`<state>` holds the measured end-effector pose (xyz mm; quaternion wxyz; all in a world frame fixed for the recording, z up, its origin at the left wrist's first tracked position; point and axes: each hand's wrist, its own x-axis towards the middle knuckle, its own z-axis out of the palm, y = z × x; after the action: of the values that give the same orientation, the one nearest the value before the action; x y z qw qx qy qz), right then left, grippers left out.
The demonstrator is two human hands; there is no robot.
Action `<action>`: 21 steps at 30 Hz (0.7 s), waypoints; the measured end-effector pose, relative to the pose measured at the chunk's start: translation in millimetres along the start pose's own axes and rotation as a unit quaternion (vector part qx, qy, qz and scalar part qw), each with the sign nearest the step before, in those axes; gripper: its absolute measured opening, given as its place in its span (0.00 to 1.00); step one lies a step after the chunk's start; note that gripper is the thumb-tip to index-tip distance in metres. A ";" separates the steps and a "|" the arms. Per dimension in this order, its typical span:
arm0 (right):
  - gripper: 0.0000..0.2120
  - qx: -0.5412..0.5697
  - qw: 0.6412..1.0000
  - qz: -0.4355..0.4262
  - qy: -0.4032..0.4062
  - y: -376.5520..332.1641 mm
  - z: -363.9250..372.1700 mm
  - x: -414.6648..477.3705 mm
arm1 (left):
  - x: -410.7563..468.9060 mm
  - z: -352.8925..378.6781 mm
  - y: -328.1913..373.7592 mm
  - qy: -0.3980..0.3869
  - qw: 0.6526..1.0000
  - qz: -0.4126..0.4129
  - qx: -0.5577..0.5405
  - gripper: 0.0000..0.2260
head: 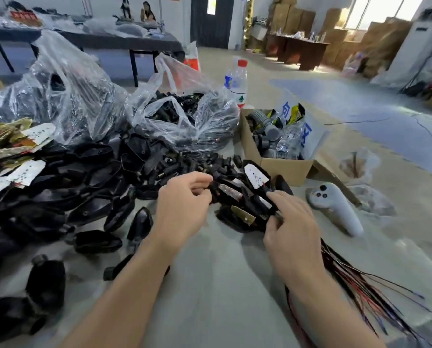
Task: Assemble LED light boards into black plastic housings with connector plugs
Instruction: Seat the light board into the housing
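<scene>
My left hand (184,204) pinches a small black connector plug (214,182) at the edge of a scatter of plugs. My right hand (291,223) grips a black plastic housing (237,217) with a board seated in it, among a few assembled housings with white LED boards (256,175). A big heap of empty black housings (66,192) covers the left of the grey table. Loose LED boards (26,156) with red and black wires lie at the far left.
Clear plastic bags (182,121) of black plugs stand behind the heap. A cardboard box (280,167) of parts and a water bottle (240,84) sit at the back right. A white handheld controller (335,209) lies right of my hands. Red and black wires (365,297) trail at the lower right.
</scene>
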<state>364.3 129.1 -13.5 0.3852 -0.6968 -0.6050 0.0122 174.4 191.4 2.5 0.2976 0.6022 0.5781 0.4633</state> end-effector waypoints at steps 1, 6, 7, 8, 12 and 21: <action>0.24 0.009 1.000 -0.021 0.005 -8.2 7.5 0.3 | -2.6 -8.5 -4.2 0.020 0.997 0.017 0.077 0.13; 0.18 0.035 0.990 -0.126 -0.051 -69.9 57.1 1.3 | -12.5 -48.9 -22.3 0.107 0.951 0.037 0.289 0.10; 0.18 0.044 0.986 -0.145 -0.072 -83.4 67.7 1.5 | -13.6 -56.8 -27.4 0.125 0.943 0.034 0.307 0.10; 0.21 0.055 0.981 -0.159 -0.102 -96.5 78.4 2.4 | -14.5 -65.3 -33.2 0.141 0.934 0.027 0.327 0.12; 0.21 0.096 0.971 -0.142 -0.166 -132.6 118.9 3.3 | -8.7 -102.4 -58.8 0.135 0.903 0.021 0.408 0.24; 0.26 0.005 0.932 -0.178 -0.316 -162.0 162.6 47.5 | 15.0 -148.0 -99.2 0.067 0.943 -0.017 0.324 0.23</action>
<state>163.5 249.9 -17.2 0.1737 -0.5361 -0.8091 0.1664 -2.2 195.0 -24.8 0.0547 0.6241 0.7256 0.2847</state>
